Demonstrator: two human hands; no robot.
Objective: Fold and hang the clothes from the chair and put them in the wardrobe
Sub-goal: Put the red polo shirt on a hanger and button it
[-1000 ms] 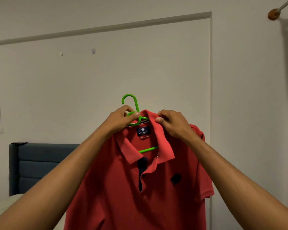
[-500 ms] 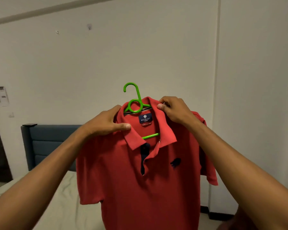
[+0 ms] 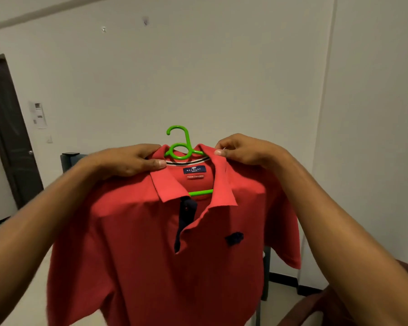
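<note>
Now we hold a red polo (image 3: 174, 255) up on a green hanger (image 3: 184, 149), in the air before a white wall (image 3: 222, 67). Our left hand (image 3: 127, 162) pinches the collar's left side, thumb on top; our right hand (image 3: 245, 150) pinches the right side — both curled on cloth. The hanger's hook stands upright above the collar. A dark door (image 3: 7, 128) stands at left.
</note>
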